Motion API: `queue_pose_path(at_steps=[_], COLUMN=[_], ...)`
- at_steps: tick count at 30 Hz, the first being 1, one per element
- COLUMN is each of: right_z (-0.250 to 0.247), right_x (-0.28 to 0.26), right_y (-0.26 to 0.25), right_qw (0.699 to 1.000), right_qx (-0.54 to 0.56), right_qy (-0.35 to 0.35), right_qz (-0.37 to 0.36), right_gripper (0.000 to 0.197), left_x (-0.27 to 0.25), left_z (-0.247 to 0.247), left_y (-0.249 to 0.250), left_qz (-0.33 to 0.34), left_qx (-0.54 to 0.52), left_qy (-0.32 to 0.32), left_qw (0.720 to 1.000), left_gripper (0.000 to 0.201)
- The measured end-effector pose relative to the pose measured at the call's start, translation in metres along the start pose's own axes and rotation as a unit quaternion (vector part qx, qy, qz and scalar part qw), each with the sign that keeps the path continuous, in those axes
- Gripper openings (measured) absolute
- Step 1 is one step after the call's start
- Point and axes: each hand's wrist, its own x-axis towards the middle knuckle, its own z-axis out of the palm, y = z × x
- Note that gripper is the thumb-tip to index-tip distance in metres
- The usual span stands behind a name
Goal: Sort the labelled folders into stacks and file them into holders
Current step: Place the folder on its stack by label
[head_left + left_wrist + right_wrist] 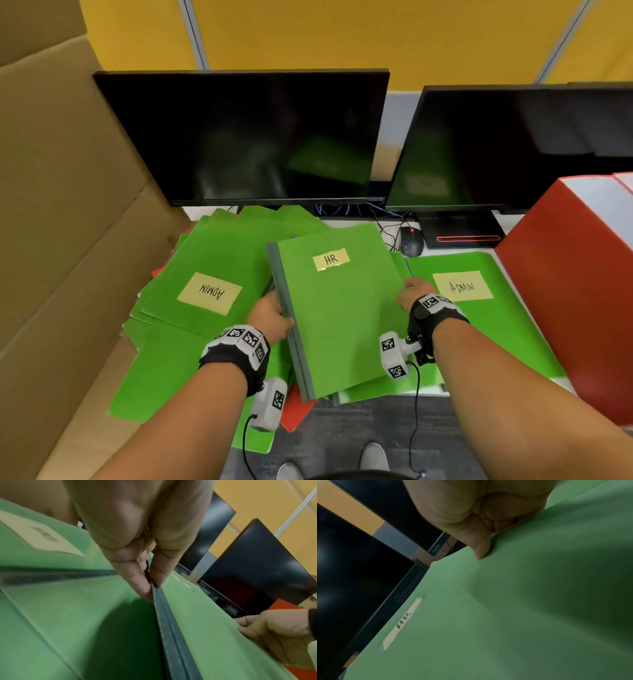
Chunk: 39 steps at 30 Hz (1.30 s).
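Both hands grasp the green HR folder (337, 308): left hand (270, 317) pinching its grey spine, right hand (412, 291) gripping the opposite edge, ADMIN folder (479, 301) just beyond.

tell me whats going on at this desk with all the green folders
A person is sorting labelled folders. The left hand grips the grey spine and the right hand pinches the opposite edge of the HR folder, holding it above the pile. One ADMIN folder lies on the left, another ADMIN folder on the right beside a red holder.
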Motion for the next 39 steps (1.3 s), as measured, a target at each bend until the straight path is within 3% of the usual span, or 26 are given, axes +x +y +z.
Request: queue_pose_path(at_steps=[3,12,20,24,27,29,34,37,39], right_z=[-0.007,-0.019,-0.010,-0.006,-0.003,-0.002,0.000,-0.001,-0.003], right_x=[0.003,0.015,0.029,0.028,0.024,0.024,0.029,0.033,0.035], right_y=[0.015,0.043,0.052,0.048,0.043,0.039,0.042,0.049,0.055], right_qw=[0.999,0.992,0.995,0.995,0.994,0.992,0.988,0.990,0.994], right_qx=[-0.034,-0.099,-0.033,-0.028,-0.037,-0.063,-0.123,-0.108,-0.072], right_qy=[-0.005,-0.023,-0.042,-0.049,-0.066,-0.075,-0.070,-0.066,-0.062], right_qz=[0.017,0.071,0.089,0.084,0.073,0.074,0.063,0.059,0.056], right_gripper=[0.048,0.027,0.010,0.030,0.056,0.052,0.010,0.012,0.043], left_x=[0.009,0.023,0.030,0.037,0.035,0.036,0.038,0.036,0.036], left_z=[0.022,0.070,0.077,0.072,0.070,0.069,0.072,0.076,0.079], left_y=[0.002,0.008,0.005,-0.003,-0.006,-0.009,-0.010,-0.007,-0.004], left_qz=[-0.001,-0.003,-0.035,-0.046,-0.038,-0.048,-0.046,-0.029,-0.026], left_qx=[0.020,0.105,0.030,-0.010,-0.007,-0.018,-0.018,0.009,0.021], left_qy=[-0.013,-0.002,-0.024,-0.019,-0.002,0.013,0.024,0.026,0.026], left_qw=[1.000,0.994,0.999,0.999,0.999,0.999,0.998,0.999,0.999], left_gripper=[0.038,0.031,0.052,0.069,0.063,0.064,0.073,0.065,0.063])
